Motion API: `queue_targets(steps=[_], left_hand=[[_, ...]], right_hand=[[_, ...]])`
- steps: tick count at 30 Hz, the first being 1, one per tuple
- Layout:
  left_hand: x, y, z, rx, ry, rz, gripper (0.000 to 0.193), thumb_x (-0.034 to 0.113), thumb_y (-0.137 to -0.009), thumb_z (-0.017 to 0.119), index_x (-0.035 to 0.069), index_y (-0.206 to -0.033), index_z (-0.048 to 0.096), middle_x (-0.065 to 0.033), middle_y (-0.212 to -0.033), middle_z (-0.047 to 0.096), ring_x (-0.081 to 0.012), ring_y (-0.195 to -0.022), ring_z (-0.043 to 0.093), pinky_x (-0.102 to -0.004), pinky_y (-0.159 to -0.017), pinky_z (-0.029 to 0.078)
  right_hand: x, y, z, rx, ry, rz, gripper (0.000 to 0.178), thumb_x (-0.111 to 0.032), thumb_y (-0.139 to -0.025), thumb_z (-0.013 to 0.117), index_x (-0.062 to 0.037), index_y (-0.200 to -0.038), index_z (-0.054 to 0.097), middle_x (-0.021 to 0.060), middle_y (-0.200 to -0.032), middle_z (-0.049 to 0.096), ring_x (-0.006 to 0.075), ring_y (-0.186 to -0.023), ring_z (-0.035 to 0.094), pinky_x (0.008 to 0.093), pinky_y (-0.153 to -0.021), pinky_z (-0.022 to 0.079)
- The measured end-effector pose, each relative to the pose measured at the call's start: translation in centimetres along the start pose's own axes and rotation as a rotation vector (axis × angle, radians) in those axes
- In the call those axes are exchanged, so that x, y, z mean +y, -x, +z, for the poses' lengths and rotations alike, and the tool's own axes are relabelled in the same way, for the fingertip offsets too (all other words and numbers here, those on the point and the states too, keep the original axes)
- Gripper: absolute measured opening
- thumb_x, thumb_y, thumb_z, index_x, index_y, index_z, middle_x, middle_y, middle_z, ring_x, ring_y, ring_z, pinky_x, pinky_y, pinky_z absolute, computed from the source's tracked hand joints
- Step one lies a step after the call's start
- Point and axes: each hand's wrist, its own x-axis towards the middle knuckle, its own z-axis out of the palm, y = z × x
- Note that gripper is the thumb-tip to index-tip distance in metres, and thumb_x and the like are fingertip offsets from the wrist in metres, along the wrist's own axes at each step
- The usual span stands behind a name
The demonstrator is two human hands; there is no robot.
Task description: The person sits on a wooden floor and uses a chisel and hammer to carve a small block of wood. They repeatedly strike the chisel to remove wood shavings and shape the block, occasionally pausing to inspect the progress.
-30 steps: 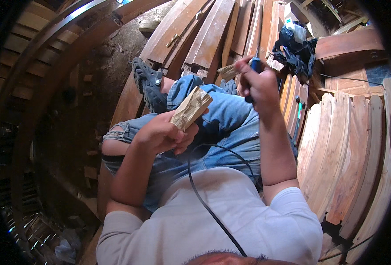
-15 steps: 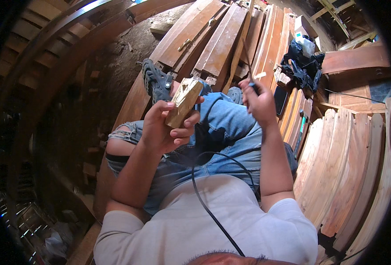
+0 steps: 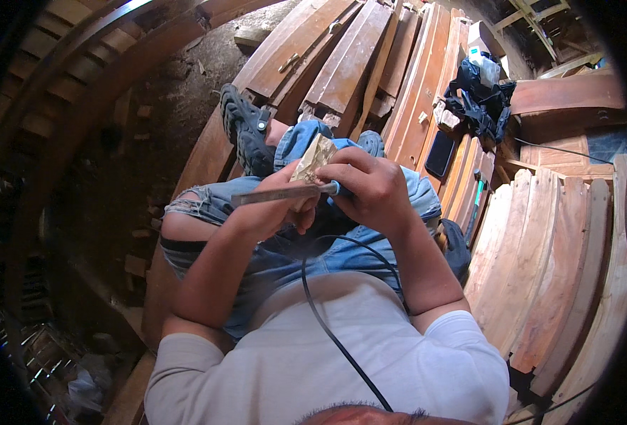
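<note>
My left hand [image 3: 274,205] is closed around a small pale wood block [image 3: 313,157] with a rough, chipped upper face, held above my lap. In my right hand [image 3: 370,184] is a chisel [image 3: 274,194], gripped by its blue handle. Its flat metal blade points left and crosses in front of my left hand and wrist. The fingers of my right hand reach to the right side of the block and seem to touch it. Part of the block is hidden by both hands.
Long reddish-brown planks [image 3: 349,60] lie ahead of my legs. At right are a black phone [image 3: 439,153], a black plastic bag [image 3: 480,103], a turquoise tool [image 3: 478,190] and curved pale slats [image 3: 533,255]. A black cable [image 3: 328,329] runs across my shirt.
My right hand has come down and left to the block, and the chisel has swung from pointing up to pointing left. The block has moved slightly right and down in my left hand.
</note>
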Motion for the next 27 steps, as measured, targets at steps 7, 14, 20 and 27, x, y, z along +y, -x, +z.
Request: queue_targets(steps=[7, 14, 20, 27], left_hand=[[0.4, 0.4, 0.7, -0.066, -0.033, -0.024, 0.038, 0.025, -0.103, 0.06, 0.002, -0.132, 0.049, -0.0061, -0.082, 0.053, -0.0197, -0.061, 0.062, -0.0339, -0.052, 0.054], [0.2, 0.7, -0.3, -0.15, -0.056, 0.02, 0.05, 0.023, -0.1, 0.062, 0.0, -0.141, 0.044, -0.0063, -0.083, 0.051, -0.0209, -0.065, 0.062, -0.036, -0.055, 0.056], [0.9, 1.3, 0.2, -0.03, 0.029, 0.098, 0.062, 0.023, -0.099, 0.064, -0.001, -0.151, 0.038, -0.0083, -0.088, 0.055, -0.0216, -0.067, 0.063, -0.037, -0.057, 0.057], [0.4, 1.0, 0.9, 0.011, -0.091, 0.123, 0.054, 0.015, -0.104, 0.057, 0.006, -0.153, 0.036, -0.0057, -0.087, 0.06, -0.0161, -0.072, 0.068, -0.0317, -0.065, 0.058]], right_hand=[[0.9, 0.4, 0.6, 0.214, -0.412, 0.364, 0.015, -0.006, -0.091, 0.077, -0.0026, -0.103, 0.07, 0.008, -0.089, 0.07, 0.0203, -0.075, 0.071, 0.0317, -0.064, 0.054], [6.1, -1.1, -2.0, 0.599, -0.955, 0.859, 0.02, -0.019, -0.104, 0.068, 0.0016, -0.104, 0.07, 0.0049, -0.084, 0.063, 0.009, -0.052, 0.05, 0.0266, -0.048, 0.044], [2.6, 0.1, -4.1, 0.241, -0.519, 0.712, 0.03, -0.022, -0.092, 0.085, -0.0041, -0.115, 0.076, 0.0017, -0.094, 0.075, 0.0051, -0.061, 0.059, 0.0224, -0.055, 0.047], [-0.8, -0.3, 1.2, 0.174, -0.332, 0.487, 0.027, -0.027, -0.09, 0.086, -0.0048, -0.098, 0.073, 0.0021, -0.081, 0.068, 0.0107, -0.07, 0.06, 0.0267, -0.066, 0.047]])
